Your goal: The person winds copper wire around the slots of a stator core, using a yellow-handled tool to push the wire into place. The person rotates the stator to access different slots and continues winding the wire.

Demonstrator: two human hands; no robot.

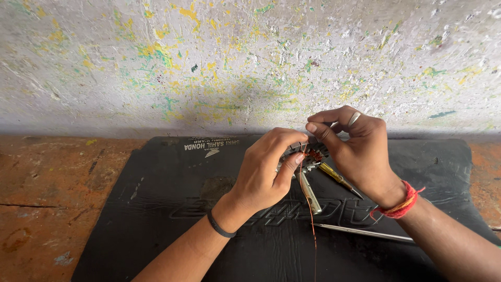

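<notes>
My left hand [266, 167] grips a small round metal part with slotted teeth and copper winding [312, 153], held above a black rubber mat [156, 209]. My right hand [355, 149] pinches at the top of the same part with thumb and forefinger; it wears a ring and a red thread band at the wrist. A thin copper wire [311, 209] hangs from the part down toward the mat's near edge. Much of the part is hidden by my fingers.
On the mat lie a yellow-handled screwdriver [339, 179], a short metal rod [310, 193] and a long thin metal needle [365, 233]. The mat rests on a worn reddish-brown surface [47, 193]. A paint-splattered whitish wall [235, 62] rises right behind.
</notes>
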